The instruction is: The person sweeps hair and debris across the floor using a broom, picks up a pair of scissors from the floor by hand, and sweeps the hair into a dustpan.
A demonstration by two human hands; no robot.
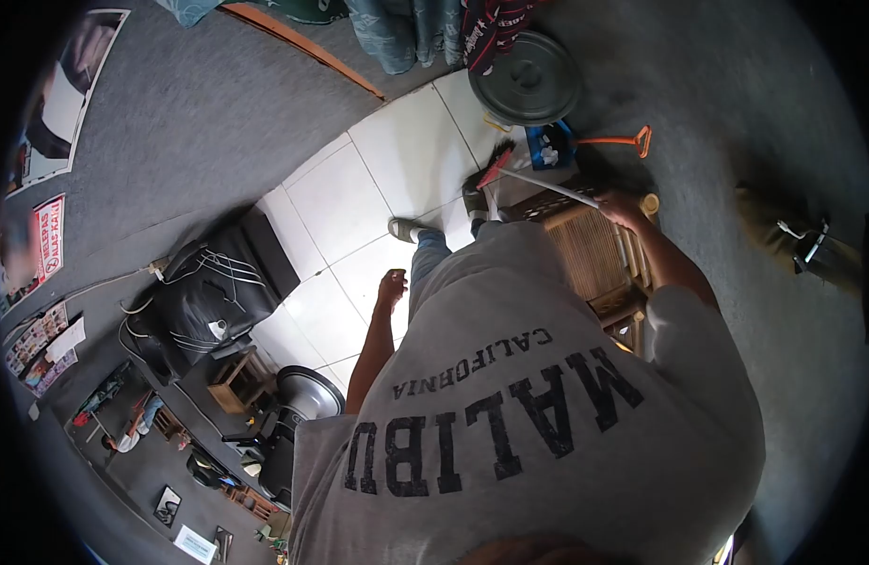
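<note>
My right hand (623,209) is closed round the end of the pale handle of a broom (552,187). The broom's red head and dark bristles are down on the tiles beside my shoe. Next to the bristles lies a blue dustpan (550,146) with an orange handle, holding some pale bits. My left hand (392,287) hangs over the white tiles, its fingers bent round a small greenish thing too small to make out.
A lidded grey bin (526,80) stands beyond the dustpan, below hanging clothes (397,33). A bamboo bench (594,250) is close on my right. A black padded chair (203,297) and a round stool (310,392) are at left. White tiles (335,202) cover the floor.
</note>
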